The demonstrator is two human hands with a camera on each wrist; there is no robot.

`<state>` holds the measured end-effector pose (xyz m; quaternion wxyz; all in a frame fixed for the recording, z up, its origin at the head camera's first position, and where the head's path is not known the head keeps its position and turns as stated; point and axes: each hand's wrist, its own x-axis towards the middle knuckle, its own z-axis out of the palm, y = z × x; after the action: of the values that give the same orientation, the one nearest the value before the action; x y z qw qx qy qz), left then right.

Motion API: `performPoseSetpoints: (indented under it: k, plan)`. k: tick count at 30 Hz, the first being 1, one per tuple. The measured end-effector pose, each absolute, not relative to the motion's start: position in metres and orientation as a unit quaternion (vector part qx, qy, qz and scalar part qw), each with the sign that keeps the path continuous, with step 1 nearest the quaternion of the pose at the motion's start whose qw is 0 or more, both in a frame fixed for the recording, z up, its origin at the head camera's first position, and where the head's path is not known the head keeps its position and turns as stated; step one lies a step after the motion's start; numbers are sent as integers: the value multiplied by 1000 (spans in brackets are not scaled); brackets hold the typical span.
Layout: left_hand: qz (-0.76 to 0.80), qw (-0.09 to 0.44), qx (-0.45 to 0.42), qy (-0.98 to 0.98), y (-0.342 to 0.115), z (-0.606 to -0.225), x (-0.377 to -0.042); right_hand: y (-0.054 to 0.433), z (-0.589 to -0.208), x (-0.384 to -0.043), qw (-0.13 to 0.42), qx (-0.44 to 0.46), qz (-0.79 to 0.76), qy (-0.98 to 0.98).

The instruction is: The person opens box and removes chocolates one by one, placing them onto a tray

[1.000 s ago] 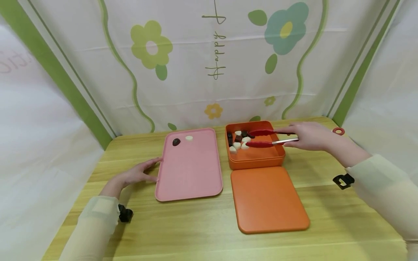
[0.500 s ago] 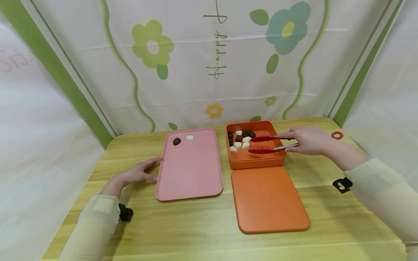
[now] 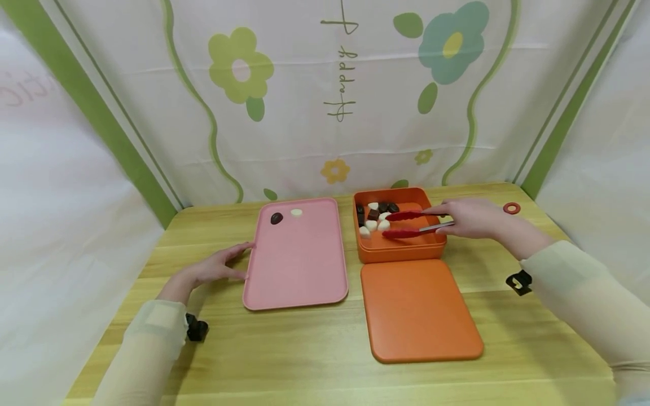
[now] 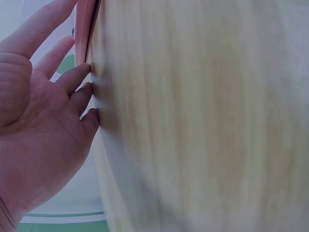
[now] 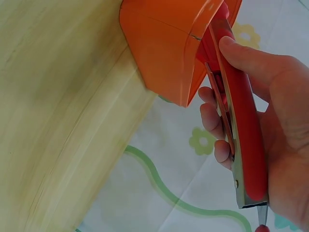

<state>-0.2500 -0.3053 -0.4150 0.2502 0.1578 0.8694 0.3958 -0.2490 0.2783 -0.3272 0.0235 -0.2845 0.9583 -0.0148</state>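
Fingers (image 5: 211, 118) of the right hand (image 3: 472, 219) curl round red tongs (image 3: 401, 233), whose tips stand apart beside white pieces (image 3: 383, 225) in the far-right orange box (image 3: 401, 255). The left hand (image 3: 212, 268), fingers spread, touches the left rim of the pink tray (image 3: 295, 265). An orange lid (image 3: 421, 311) lies on the desk (image 3: 304, 361), at the box's near side.

Small cloth-walled booth, looks like a staged recording corner; whether home, office or lab around it, can't tell. Evidence: white fabric backdrop (image 3: 289, 129) with printed flowers (image 3: 231, 59) and sideways "Happy" lettering (image 3: 347, 84), white side panels (image 3: 61, 186), green bands (image 3: 93, 113), wood-grain worktop (image 3: 299, 355) close to backdrop, small black devices (image 3: 197, 328) at both cuffs.
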Motion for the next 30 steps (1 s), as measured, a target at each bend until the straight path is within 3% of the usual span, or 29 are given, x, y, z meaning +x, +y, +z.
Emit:
performPoseSetpoints:
  k: [30]
  plan:
    - [393,250,157,871,-306,-414,-250,277,-331,-253,20,-302,-30,953]
